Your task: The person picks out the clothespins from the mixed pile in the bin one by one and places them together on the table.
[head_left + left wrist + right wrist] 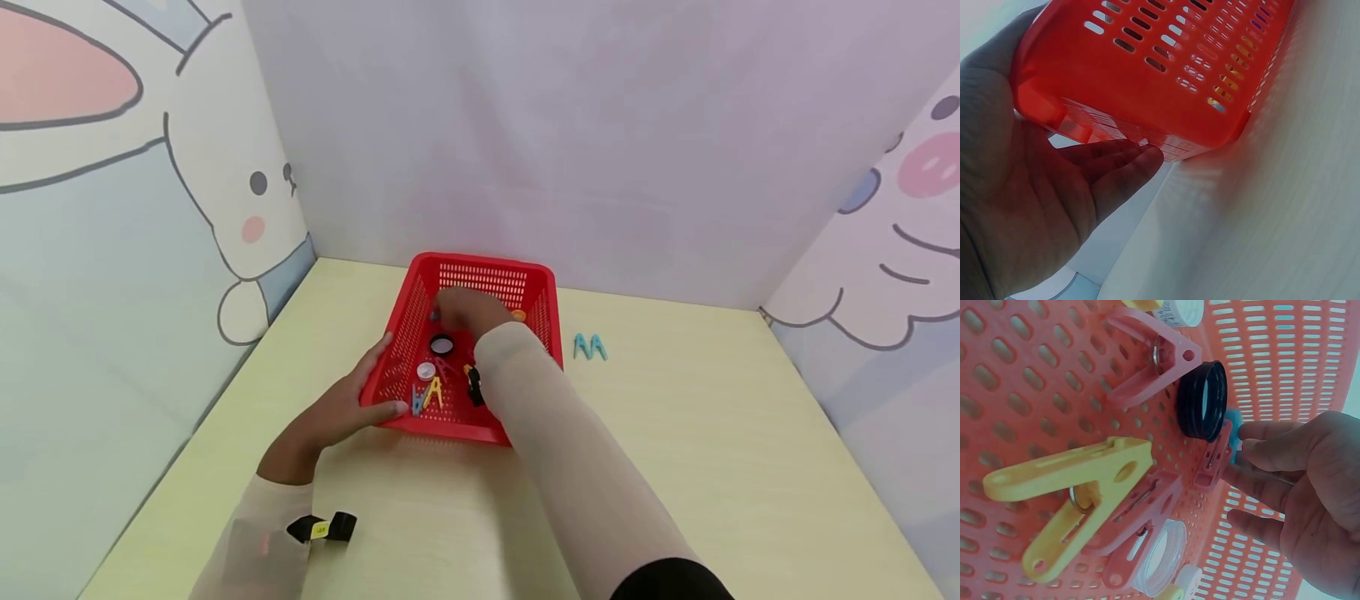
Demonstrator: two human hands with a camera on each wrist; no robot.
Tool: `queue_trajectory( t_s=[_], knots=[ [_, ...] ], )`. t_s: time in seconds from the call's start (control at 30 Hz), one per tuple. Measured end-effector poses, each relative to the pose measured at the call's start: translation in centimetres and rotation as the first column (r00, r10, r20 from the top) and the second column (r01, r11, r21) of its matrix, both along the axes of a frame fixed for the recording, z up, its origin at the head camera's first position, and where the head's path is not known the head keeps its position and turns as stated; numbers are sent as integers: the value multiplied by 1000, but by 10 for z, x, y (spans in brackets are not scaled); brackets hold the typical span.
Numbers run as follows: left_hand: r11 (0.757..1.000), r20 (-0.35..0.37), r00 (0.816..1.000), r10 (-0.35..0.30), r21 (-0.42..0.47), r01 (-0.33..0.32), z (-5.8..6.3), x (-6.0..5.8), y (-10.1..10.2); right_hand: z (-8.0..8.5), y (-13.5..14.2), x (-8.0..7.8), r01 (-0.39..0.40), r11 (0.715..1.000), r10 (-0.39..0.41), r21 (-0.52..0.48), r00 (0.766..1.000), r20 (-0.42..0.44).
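A red perforated plastic basket [461, 429] stands on the table. My left hand [341, 414] holds its near left corner, thumb over the front rim and fingers along the outside wall; the left wrist view shows the fingers [1125, 172] against the side. Deep inside the basket, my right hand [1310, 481] pinches a small blue clothespin [1234, 428], mostly covered by the fingertips. Close to it lie a pink clothespin [1213, 459] and a black ring-shaped lid [1202, 401]. A yellow clothespin [1085, 494] and other pink ones are nearer the camera.
Two light blue clothespins [590, 347] lie on the table right of the basket. At the basket's near left are a white round cap [426, 371], another yellow clothespin [433, 392] and a blue-grey one [417, 400]. A plain wall [525, 150] rises behind the table.
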State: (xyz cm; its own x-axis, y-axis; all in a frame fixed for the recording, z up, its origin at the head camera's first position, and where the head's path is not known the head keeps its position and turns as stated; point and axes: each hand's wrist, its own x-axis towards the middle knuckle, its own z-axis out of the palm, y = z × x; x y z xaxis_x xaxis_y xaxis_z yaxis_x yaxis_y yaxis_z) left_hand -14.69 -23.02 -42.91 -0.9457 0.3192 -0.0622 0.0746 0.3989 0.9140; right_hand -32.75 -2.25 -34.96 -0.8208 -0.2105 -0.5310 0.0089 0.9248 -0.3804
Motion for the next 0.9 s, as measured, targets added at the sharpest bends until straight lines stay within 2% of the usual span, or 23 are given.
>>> queue_trajectory(
  t_s=[0.03, 0.13, 0.23, 0.3, 0.37, 0.5, 0.63, 0.77, 0.9],
  knots=[
    [1000, 0, 1000, -4, 3, 4, 0, 0, 0, 0, 1, 0, 26, 1000, -26, -14, 1000, 6],
    [1000, -2, 1000, -10, 5, 10, 1, 1, 1, 0, 2, 1, 31, 999, -31, -43, 999, -5],
    [1000, -4, 1000, -18, 3, 18, 1, 1, 1, -1, 3, 2, -91, 996, 89, -9, 990, -105],
    [1000, -3, 1000, -12, 2, 12, 1, 1, 1, -1, 4, 3, -160, 987, 159, 16, 965, -209],
    [1000, -5, 1000, -14, 4, 14, 1, 0, 1, -2, 4, 3, -212, 977, 212, 36, 924, -319],
    [1000, -8, 1000, -10, 10, 10, 0, 0, 0, -1, 2, 2, -235, 972, 206, -5, 864, -460],
    [1000, -11, 1000, -5, 7, 5, -1, 0, -1, 7, 1, -1, -214, 977, 173, -18, 837, -520],
    [1000, -14, 1000, -1, 4, 1, -1, 0, -2, 15, 0, -3, -165, 986, 129, -17, 828, -545],
    [1000, -18, 1000, -9, 6, 9, -1, -1, -2, 21, 0, -2, -134, 990, 134, 43, 799, -586]
  ],
)
